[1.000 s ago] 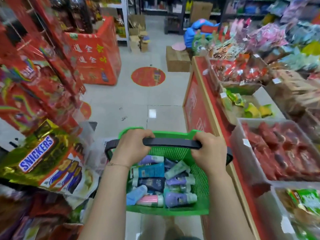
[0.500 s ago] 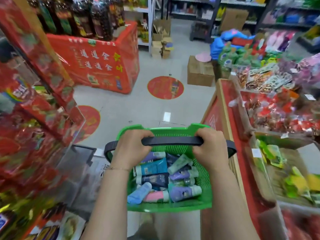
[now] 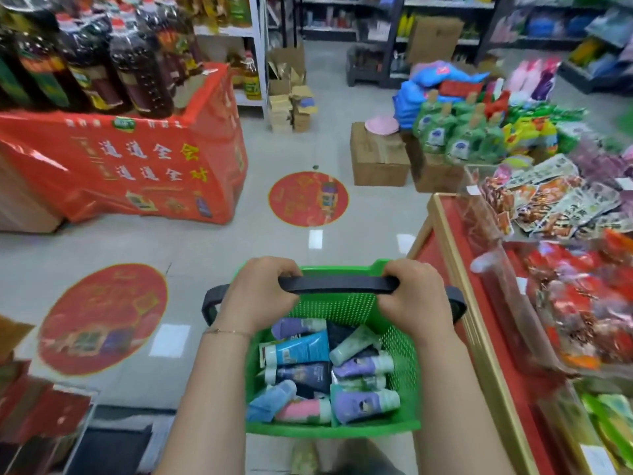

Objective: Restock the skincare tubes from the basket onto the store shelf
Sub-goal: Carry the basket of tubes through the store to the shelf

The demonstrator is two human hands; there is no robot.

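Observation:
A green plastic basket point(image 3: 404, 371) hangs low in front of me, carried by its black handle point(image 3: 337, 285). My left hand point(image 3: 260, 293) grips the handle's left part and my right hand point(image 3: 416, 296) grips its right part. Inside lie several skincare tubes point(image 3: 329, 368): blue, navy, purple, pale green and pink ones, all on their sides. No skincare shelf is recognisable from here.
A red snack counter point(image 3: 459, 303) with packaged goods runs along my right. A red promotional stand point(image 3: 137, 173) topped with dark bottles is at the left. Cardboard boxes point(image 3: 378, 159) and shelving point(image 3: 342, 15) stand ahead across the tiled floor point(image 3: 212, 248) with round red stickers.
The view has advanced down the aisle and lifted: the left snack rack has slid out of sight, and the bottle stand and boxes are nearer. Both hands keep the same grip on the handle.

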